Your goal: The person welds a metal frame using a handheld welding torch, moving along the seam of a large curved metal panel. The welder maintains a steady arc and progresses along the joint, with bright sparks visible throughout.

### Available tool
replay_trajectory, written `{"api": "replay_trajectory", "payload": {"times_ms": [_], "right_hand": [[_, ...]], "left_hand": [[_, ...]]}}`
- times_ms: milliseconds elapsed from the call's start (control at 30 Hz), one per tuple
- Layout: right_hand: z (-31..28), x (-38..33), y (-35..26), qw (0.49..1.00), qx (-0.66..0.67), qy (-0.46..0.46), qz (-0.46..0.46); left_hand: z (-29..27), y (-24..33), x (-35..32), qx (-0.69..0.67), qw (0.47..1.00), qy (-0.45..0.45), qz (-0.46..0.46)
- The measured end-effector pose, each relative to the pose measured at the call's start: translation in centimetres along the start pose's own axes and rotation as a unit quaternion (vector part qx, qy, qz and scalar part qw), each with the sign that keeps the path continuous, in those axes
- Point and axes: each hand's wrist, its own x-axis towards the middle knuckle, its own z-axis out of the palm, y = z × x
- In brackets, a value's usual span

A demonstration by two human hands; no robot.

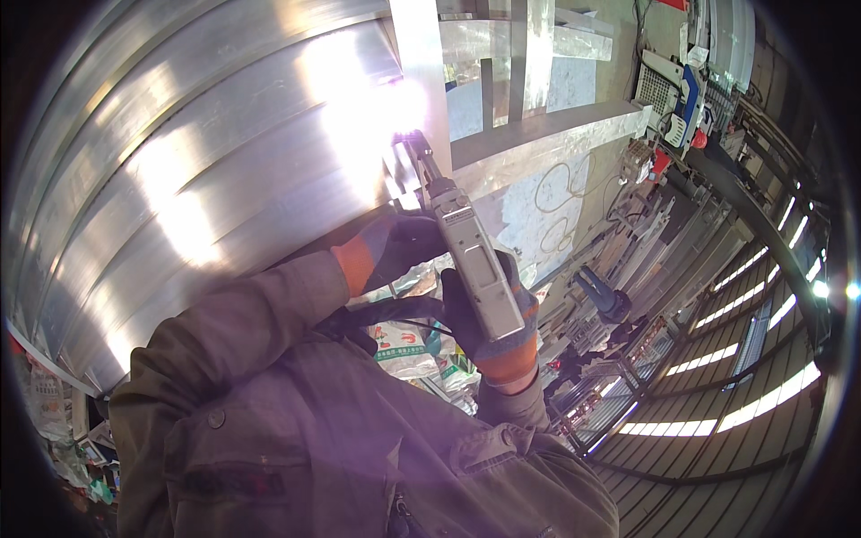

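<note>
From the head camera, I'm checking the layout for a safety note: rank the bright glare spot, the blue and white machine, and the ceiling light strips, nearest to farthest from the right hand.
1. Bright glare spot, up-left of the right hand, at the tool's tip.
2. Blue and white machine, upper right.
3. Ceiling light strips, far right edge; in the flat picture nearly level with the machine, though they sit deeper in the scene.

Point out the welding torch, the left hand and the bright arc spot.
welding torch (480,269), head view, on its grey body.
left hand (399,247), head view, on the glove's back.
bright arc spot (405,136), head view, at the torch tip.

Metal workshop, stacked aluminium profiles (224,161), welding glare (408,134)
</note>
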Motion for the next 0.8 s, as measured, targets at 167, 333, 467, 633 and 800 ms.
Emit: {"api": "replay_trajectory", "payload": {"times_ms": [167,333,467,633,800], "right_hand": [[0.2,-0.2,0.0,0.999,0.034,0.012,0.030],[0.1,-0.1,0.3,1.000,0.020,-0.003,0.008],[0.0,-0.2,0.2,0.999,0.041,0.014,0.019],[-0.7,-1.0,-0.5,0.999,0.037,0.005,0.038],[-0.5,-0.8,-0.4,0.998,0.042,-0.001,0.042]], "left_hand": [[-0.3,-0.2,0.4,0.024,0.999,0.035,0.019],[-0.2,0.1,0.2,0.034,0.999,-0.018,0.008],[-0.3,-0.7,-0.1,0.092,0.994,-0.006,0.052],[-1.1,-1.4,-0.1,-0.001,0.999,-0.034,0.033],[-1.4,-1.8,-0.1,-0.015,0.997,-0.059,0.054]]}}
